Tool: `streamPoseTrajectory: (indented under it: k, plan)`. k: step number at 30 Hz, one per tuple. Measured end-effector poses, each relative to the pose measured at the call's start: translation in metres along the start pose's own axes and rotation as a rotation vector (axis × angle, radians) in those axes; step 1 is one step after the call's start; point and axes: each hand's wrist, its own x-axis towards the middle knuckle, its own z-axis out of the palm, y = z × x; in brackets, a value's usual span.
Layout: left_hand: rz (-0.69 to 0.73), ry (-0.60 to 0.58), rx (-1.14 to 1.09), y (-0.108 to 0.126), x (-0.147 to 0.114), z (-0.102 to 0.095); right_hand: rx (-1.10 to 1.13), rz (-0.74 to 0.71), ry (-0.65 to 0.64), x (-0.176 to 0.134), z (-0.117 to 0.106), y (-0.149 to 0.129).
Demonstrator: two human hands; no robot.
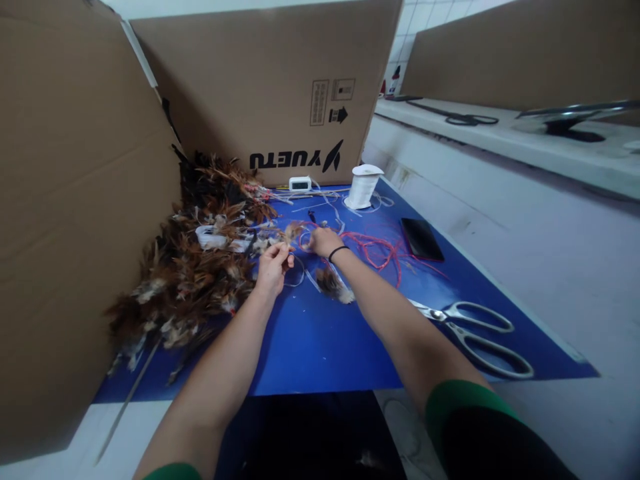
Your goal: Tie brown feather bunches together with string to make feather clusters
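Both hands work close together over the blue table, at the edge of a heap of brown feathers (200, 280). My left hand (273, 268) is closed in a pinch, with a pale tan feather (292, 232) just beyond its fingertips. What the pinch holds is too small to tell. My right hand (323, 243), with a dark band on the wrist, is also closed, its fingertips pointing down and left. A pink-red cord (369, 241) runs up beside it and loops near its fingers. Below it lies a small tuft of dark and pale feathers (331, 283).
Large scissors (467, 323) lie by my right forearm. Farther back are a black phone (423, 239), a white spool (364, 188) and a small white device (300, 184). Cardboard (260, 87) walls the back and left. A thin stick (127, 400) juts over the front edge.
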Motion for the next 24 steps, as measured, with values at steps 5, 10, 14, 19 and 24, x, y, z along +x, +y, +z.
streamPoseTrajectory:
  k: [5,10,14,19,24]
  plan:
    - [-0.017,0.006,-0.013,-0.001,0.002,-0.001,0.215,-0.008,0.088,0.004,-0.005,0.011]
    - [-0.034,0.015,-0.045,-0.002,0.001,-0.001,0.669,0.047,0.148,-0.013,-0.024,0.015]
    - [-0.054,0.003,-0.053,-0.002,-0.001,0.0,1.089,0.112,0.116,-0.034,-0.036,0.016]
    - [-0.106,-0.031,-0.024,-0.003,-0.003,0.001,1.096,0.138,0.041,-0.058,-0.038,0.018]
    - [-0.145,-0.073,-0.007,-0.004,-0.007,0.006,1.085,0.09,-0.121,-0.073,-0.036,0.013]
